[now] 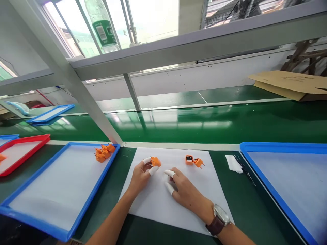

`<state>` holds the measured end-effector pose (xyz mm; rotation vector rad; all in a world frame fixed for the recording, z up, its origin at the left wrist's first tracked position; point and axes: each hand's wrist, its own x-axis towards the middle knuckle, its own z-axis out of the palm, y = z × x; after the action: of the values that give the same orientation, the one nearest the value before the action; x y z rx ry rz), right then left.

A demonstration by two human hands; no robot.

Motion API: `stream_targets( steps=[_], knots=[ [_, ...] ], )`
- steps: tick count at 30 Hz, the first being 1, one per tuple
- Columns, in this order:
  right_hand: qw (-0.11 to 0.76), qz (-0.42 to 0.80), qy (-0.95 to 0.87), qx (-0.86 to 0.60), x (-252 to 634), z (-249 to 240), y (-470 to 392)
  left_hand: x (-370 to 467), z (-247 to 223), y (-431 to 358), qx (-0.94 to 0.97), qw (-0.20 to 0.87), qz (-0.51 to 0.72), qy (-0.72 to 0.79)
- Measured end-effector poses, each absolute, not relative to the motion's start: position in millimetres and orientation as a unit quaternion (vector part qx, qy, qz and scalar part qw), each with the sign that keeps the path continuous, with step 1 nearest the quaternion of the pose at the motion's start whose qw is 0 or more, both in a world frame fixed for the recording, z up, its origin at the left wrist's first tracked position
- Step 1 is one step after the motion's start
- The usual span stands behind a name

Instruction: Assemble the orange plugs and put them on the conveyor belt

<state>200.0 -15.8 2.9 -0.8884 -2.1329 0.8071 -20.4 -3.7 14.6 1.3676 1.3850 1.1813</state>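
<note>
My left hand [142, 173] pinches a small orange part [155, 161] between thumb and fingers above the white paper [163, 200]. Just right of it, my right hand [180, 187] has thumb and forefinger apart, with nothing between them. Both hands wear white finger covers on thumb and forefinger. Beyond my right hand, two orange pieces lie together on the paper: a square one with a dark inside [189, 160] and a plug piece with pins [198, 162]. Several orange plug pieces [104, 153] are grouped in the far right corner of the left blue tray [38, 170].
Another blue tray [276, 190] is at the right, beside a white slip [234, 163] and thin dark tools [246, 170]. A red tray [30, 156] sits far left. A metal frame post [89, 102] slants down behind the left tray. Cardboard [291, 85] lies at back right.
</note>
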Motion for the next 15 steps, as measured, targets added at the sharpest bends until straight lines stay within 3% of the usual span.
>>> stream_targets(
  steps=[4, 9, 12, 15],
  knots=[
    [0.307, 0.188, -0.877, -0.319, 196, -8, -19, -51, 40, -6, 0.497, 0.309, 0.551, 0.594],
    [0.309, 0.093, -0.883, -0.340, 191, -22, -20, -155, 80, -6, 0.422, 0.125, 0.611, 0.658],
    [0.306, 0.089, -0.884, -0.342, 190, -23, -17, -224, 88, -2, 0.351, 0.020, 0.550, 0.757],
    [0.298, 0.107, -0.884, -0.343, 192, -20, -15, -264, 84, 3, 0.337, 0.042, 0.495, 0.800]
  ],
)
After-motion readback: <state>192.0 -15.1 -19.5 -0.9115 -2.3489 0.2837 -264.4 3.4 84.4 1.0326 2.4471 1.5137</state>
